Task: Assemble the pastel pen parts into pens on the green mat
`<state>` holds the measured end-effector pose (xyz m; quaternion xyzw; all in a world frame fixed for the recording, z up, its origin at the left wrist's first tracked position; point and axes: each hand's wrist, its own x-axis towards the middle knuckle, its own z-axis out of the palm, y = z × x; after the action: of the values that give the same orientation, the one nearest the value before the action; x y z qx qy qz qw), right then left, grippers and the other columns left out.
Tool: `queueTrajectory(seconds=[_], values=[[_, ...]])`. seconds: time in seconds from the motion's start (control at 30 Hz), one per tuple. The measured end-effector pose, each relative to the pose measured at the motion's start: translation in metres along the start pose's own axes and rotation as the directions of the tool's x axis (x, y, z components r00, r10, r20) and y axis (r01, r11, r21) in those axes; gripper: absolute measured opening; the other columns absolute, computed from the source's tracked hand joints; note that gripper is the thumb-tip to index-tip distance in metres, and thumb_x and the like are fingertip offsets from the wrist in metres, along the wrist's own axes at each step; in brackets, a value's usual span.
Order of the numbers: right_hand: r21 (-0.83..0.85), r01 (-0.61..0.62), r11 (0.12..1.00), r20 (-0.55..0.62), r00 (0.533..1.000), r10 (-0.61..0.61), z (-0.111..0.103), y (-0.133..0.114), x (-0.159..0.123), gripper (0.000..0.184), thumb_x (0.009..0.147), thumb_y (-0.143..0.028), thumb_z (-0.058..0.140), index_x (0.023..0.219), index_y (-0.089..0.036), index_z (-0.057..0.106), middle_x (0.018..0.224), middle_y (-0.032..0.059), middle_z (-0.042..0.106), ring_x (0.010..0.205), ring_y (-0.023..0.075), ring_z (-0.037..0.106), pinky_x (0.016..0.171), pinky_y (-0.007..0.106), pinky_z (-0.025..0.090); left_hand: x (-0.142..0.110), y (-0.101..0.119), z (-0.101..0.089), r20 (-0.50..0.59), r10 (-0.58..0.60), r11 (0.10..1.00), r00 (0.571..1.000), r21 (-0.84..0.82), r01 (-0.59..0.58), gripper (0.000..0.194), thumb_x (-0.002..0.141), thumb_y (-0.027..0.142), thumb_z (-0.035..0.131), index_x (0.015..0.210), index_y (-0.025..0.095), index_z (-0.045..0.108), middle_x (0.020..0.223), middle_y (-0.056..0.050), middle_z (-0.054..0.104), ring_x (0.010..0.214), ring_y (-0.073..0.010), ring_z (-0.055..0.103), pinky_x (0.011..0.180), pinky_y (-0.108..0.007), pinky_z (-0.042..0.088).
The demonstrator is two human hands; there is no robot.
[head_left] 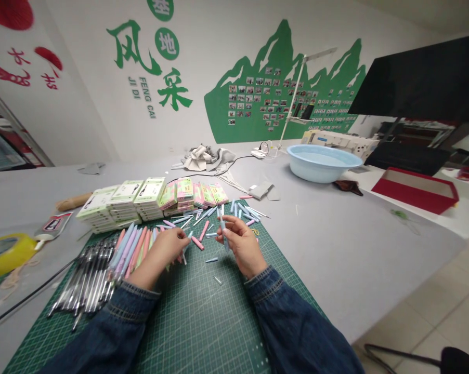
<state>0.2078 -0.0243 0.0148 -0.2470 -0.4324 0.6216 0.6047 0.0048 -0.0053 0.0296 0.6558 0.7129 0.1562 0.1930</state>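
Note:
Upright between the fingers of my right hand is a light blue pen barrel. To its left, my left hand is closed in a pinch, with a small light blue pen piece showing at the fingertips; the palm side is hidden. Both hands are over a green cutting mat. Pink pen parts and light blue pen parts lie scattered beyond them. A short blue piece and a small clear piece rest on the mat between my arms.
Left are clear pens with black parts and a row of pastel pens. Behind stand stacked white boxes and pink-green boxes. Yellow tape and a glue tube lie far left; a blue basin stands back right.

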Motion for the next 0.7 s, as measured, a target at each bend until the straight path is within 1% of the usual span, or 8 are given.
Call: queueTrajectory(seconds=[0.1, 0.2, 0.27, 0.33, 0.4, 0.57, 0.63, 0.7], values=[[0.008, -0.010, 1.000, 0.001, 1.000, 0.010, 0.000, 0.001, 0.000, 0.028, 0.075, -0.022, 0.065, 0.103, -0.023, 0.064, 0.080, 0.0018, 0.062, 0.076, 0.0149, 0.058, 0.075, 0.032, 0.048, -0.001, 0.003, 0.013, 0.028, 0.045, 0.993, 0.999, 0.106, -0.048, 0.019, 0.069, 0.032, 0.056, 0.054, 0.021, 0.060, 0.048, -0.003, 0.061, 0.051, -0.0188, 0.060, 0.052, -0.026, 0.036], [0.021, -0.015, 1.000, -0.015, 1.000, 0.015, 0.000, 0.002, 0.000, 0.026, 0.076, -0.020, 0.064, 0.102, -0.022, 0.064, 0.079, 0.0019, 0.061, 0.076, 0.0150, 0.058, 0.074, 0.032, 0.048, 0.003, 0.006, 0.012, 0.006, 0.056, 0.985, 0.998, 0.161, -0.056, 0.022, 0.066, 0.030, 0.058, 0.046, 0.021, 0.058, 0.048, -0.005, 0.061, 0.057, -0.0216, 0.061, 0.056, -0.027, 0.037], [0.028, -0.021, 0.999, -0.021, 1.000, 0.021, 0.000, 0.003, 0.000, 0.026, 0.076, -0.020, 0.065, 0.101, -0.022, 0.064, 0.079, 0.0018, 0.061, 0.076, 0.0149, 0.058, 0.073, 0.031, 0.048, 0.009, 0.006, 0.008, -0.045, 0.046, 0.980, 0.998, 0.194, -0.036, 0.021, 0.070, 0.030, 0.056, 0.053, 0.020, 0.062, 0.058, -0.009, 0.066, 0.066, -0.0249, 0.063, 0.060, -0.029, 0.038], [0.029, -0.026, 0.999, -0.020, 0.999, 0.026, 0.000, 0.004, 0.001, 0.026, 0.075, -0.020, 0.065, 0.101, -0.022, 0.064, 0.079, 0.0017, 0.062, 0.075, 0.0148, 0.058, 0.073, 0.031, 0.048, 0.017, 0.006, 0.006, -0.107, 0.043, 0.977, 0.993, 0.214, -0.019, 0.020, 0.073, 0.029, 0.052, 0.068, 0.019, 0.068, 0.077, -0.013, 0.071, 0.079, -0.0277, 0.064, 0.064, -0.031, 0.039], [0.025, -0.026, 0.999, -0.018, 0.999, 0.026, 0.000, 0.004, 0.001, 0.027, 0.075, -0.020, 0.065, 0.102, -0.022, 0.064, 0.079, 0.0017, 0.062, 0.074, 0.0146, 0.058, 0.073, 0.031, 0.047, 0.026, 0.007, 0.009, -0.129, 0.048, 0.976, 0.990, 0.218, -0.018, 0.020, 0.075, 0.028, 0.051, 0.077, 0.020, 0.069, 0.088, -0.014, 0.071, 0.087, -0.0284, 0.063, 0.067, -0.032, 0.040], [0.004, -0.034, 0.999, -0.025, 0.999, 0.034, -0.001, 0.004, 0.001, 0.026, 0.076, -0.020, 0.064, 0.101, -0.022, 0.065, 0.078, 0.0016, 0.062, 0.072, 0.0137, 0.058, 0.072, 0.030, 0.047, 0.038, 0.015, 0.025, -0.039, 0.035, 0.982, 0.999, 0.185, -0.027, 0.014, 0.074, 0.022, 0.058, 0.066, 0.016, 0.067, 0.073, -0.013, 0.070, 0.085, -0.0284, 0.064, 0.070, -0.032, 0.043], [-0.002, -0.044, 0.999, -0.026, 0.999, 0.044, 0.000, 0.004, 0.002, 0.026, 0.075, -0.020, 0.064, 0.101, -0.022, 0.065, 0.077, 0.0013, 0.062, 0.071, 0.0133, 0.058, 0.072, 0.030, 0.046, 0.039, 0.018, 0.029, -0.025, 0.017, 0.988, 1.000, 0.157, -0.013, 0.014, 0.079, 0.023, 0.059, 0.078, 0.013, 0.068, 0.082, -0.014, 0.069, 0.090, -0.0269, 0.063, 0.075, -0.034, 0.046], [-0.013, -0.052, 0.999, -0.023, 0.998, 0.051, 0.000, 0.004, 0.002, 0.026, 0.075, -0.021, 0.064, 0.101, -0.022, 0.065, 0.077, 0.0009, 0.062, 0.069, 0.0127, 0.058, 0.071, 0.030, 0.046, 0.040, 0.021, 0.031, -0.033, 0.003, 0.993, 0.999, 0.116, 0.001, 0.025, 0.084, 0.029, 0.057, 0.102, 0.013, 0.063, 0.103, -0.012, 0.064, 0.096, -0.0241, 0.060, 0.080, -0.038, 0.049]])
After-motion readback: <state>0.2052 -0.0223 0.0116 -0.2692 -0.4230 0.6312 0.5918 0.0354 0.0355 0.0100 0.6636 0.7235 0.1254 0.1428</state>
